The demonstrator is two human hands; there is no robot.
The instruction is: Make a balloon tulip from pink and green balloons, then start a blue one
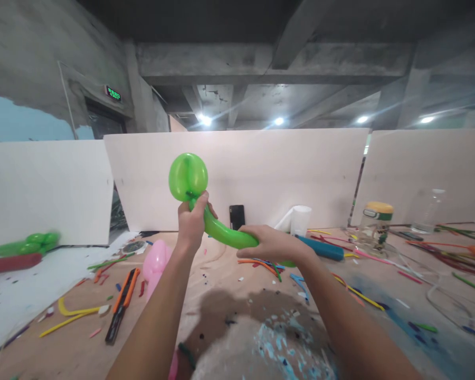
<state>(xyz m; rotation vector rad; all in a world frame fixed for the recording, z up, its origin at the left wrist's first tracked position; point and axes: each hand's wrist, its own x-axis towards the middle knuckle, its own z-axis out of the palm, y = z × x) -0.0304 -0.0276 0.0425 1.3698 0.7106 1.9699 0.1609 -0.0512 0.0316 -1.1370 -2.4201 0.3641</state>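
A long green balloon stretches between my two hands above the table. Its far end is formed into a rounded bulb with a fold down the middle, standing up over my left hand. My left hand is closed around the neck just under that bulb. Farther along, my right hand has its fingers wrapped round the tube, and a short green end shows below the palm. Partly behind my left forearm lies a pink balloon.
An orange and black cutter knife and loose yellow balloons lie at the left. A black phone leans on the white board behind. To the right are a paper roll, a blue tube and a yellow-lidded cup.
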